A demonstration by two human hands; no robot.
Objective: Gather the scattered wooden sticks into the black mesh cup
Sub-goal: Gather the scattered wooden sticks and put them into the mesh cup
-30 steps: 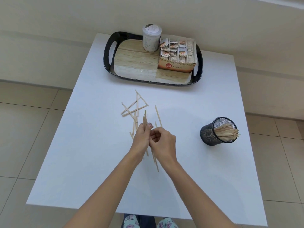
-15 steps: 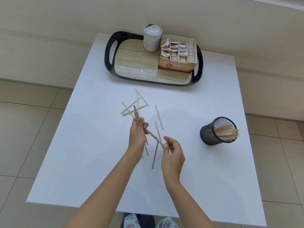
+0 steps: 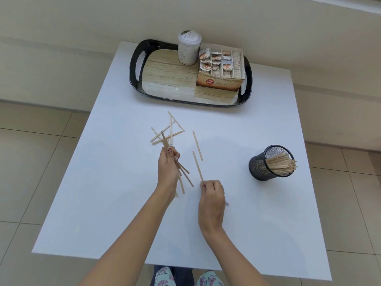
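Observation:
My left hand (image 3: 168, 169) grips a small bundle of wooden sticks (image 3: 165, 141) that poke out above and below the fist. My right hand (image 3: 212, 196) pinches the near end of a single stick (image 3: 197, 165) that lies on the white table (image 3: 123, 193). Another loose stick (image 3: 198, 145) lies just beyond it. Several scattered sticks (image 3: 171, 129) lie crossed at mid-table, past my left hand. The black mesh cup (image 3: 268, 163) stands to the right, tilted toward me in view, with many sticks inside.
A black tray (image 3: 165, 79) with a wood-pattern base sits at the table's far side. It holds a white lidded jar (image 3: 188, 49) and an open box of tea bags (image 3: 221, 68). Tiled floor surrounds the table.
My hands have parted. The right hand moved down and right to the near end of a single stick, while the left hand stayed with its bundle.

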